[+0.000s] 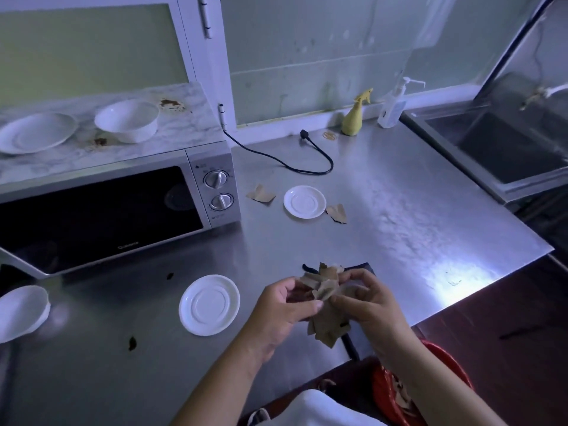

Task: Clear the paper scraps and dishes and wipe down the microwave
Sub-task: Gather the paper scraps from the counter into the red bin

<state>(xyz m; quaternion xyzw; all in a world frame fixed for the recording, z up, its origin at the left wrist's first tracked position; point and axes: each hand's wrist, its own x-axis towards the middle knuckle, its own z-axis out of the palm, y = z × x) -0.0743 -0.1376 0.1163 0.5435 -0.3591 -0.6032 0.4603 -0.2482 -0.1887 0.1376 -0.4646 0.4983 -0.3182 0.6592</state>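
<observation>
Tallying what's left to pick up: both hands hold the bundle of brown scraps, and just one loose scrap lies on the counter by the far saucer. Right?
Not quite. The head view shows two loose scraps by the far saucer: the left scrap and the right scrap. The left hand and right hand do hold the bundle of brown scraps.

A bunch of brown paper scraps (325,302) is being pinched between the left hand (285,305) and right hand (365,305) above the desk (399,195). A left loose scrap (260,194) and a right loose scrap (337,213) are lying flat beside the far saucer (304,201). The near saucer (209,304) is sitting closer. A plate (35,132) and a bowl (126,119) are resting atop the closed microwave (107,210).
</observation>
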